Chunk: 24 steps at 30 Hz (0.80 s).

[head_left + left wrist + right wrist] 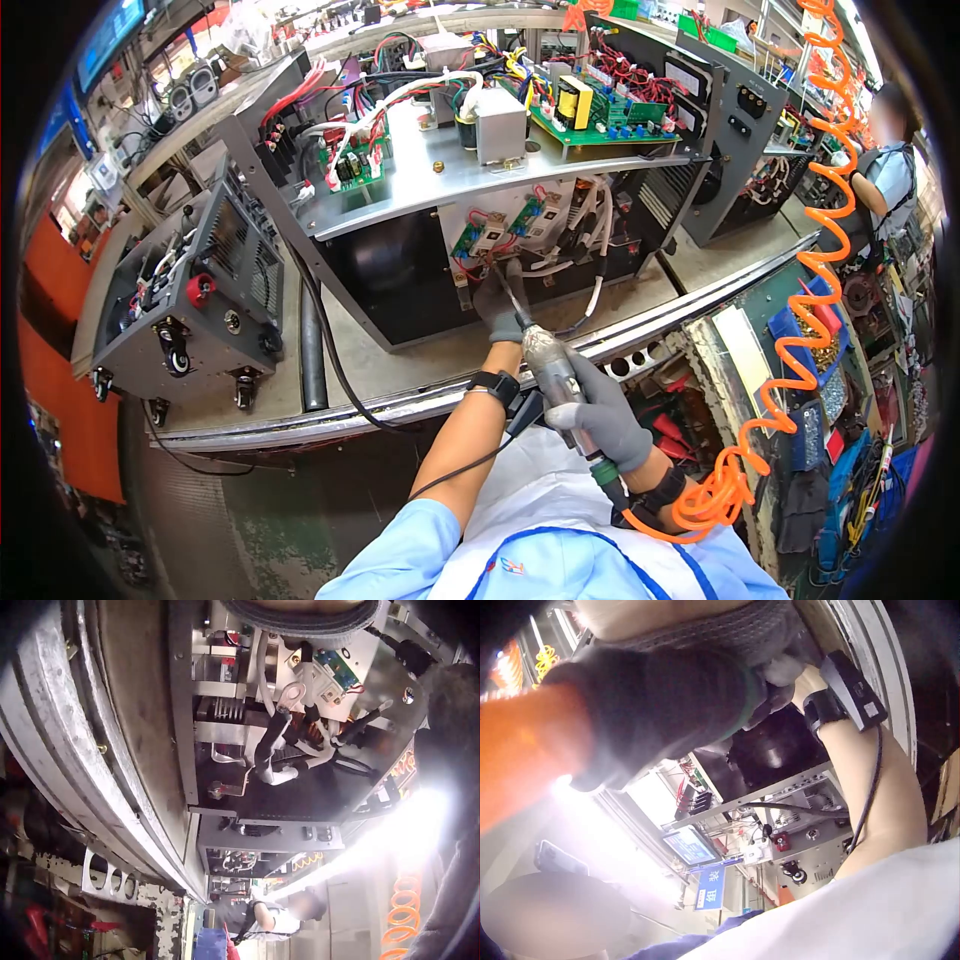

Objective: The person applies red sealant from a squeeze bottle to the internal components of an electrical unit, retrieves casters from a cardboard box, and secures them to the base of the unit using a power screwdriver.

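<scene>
My right hand [615,415], in a grey glove, grips a pneumatic screwdriver [550,365] by its metal body. Its thin bit points up and away, into the open front of a grey metal cabinet [405,335]. Beside the bit is my gloved left hand [497,308], reaching toward a pale panel [545,225] with small green circuit boards. I cannot tell whether its fingers pinch anything. In the left wrist view, white cables with a ring terminal [291,696] hang near that panel. An orange coiled air hose [715,500] joins the screwdriver's rear end.
On the cabinet's upper shelf are a large green circuit board [610,115] and many wires. A second grey cabinet [195,300] with casters lies to the left. Another cabinet [740,150] stands to the right. A metal rail [390,412] edges the bench. Another person [885,180] is at far right.
</scene>
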Each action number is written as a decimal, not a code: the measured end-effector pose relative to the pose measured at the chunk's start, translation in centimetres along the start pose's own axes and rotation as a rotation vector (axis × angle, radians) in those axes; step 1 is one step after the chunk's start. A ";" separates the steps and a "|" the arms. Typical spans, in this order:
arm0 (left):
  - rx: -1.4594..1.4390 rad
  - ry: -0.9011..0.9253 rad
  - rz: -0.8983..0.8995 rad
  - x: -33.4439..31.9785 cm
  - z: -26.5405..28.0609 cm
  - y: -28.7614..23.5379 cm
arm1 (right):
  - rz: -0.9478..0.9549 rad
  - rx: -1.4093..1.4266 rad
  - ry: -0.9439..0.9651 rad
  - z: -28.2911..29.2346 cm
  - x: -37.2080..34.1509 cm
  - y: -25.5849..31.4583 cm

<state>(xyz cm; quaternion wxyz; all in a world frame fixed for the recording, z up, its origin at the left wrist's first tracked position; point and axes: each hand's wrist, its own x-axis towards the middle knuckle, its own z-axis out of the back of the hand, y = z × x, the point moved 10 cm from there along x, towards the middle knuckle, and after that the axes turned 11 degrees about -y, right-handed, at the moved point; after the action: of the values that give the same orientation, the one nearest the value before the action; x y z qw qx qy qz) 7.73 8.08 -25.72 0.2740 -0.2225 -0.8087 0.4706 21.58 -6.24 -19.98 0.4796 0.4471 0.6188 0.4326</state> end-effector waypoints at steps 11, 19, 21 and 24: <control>0.567 0.048 -0.050 1.1 -0.4 2.9 | -0.045 -0.008 -0.002 -0.2 -0.7 0.8; 0.534 0.073 -0.044 1.3 -0.4 3.7 | -0.052 0.017 -0.003 -0.2 -0.3 0.6; 0.527 0.083 -0.042 1.3 -0.5 3.7 | -0.051 0.031 0.001 -0.2 -0.4 0.7; 0.517 0.098 -0.039 1.3 -0.6 3.6 | -0.124 0.089 -0.001 -0.2 -0.4 0.4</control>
<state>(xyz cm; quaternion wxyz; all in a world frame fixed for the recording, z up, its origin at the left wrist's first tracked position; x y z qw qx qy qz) 7.52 10.95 -28.37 0.3696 -0.1521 -0.6514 0.6449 21.50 -6.57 -19.48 0.4854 0.4291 0.6635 0.3741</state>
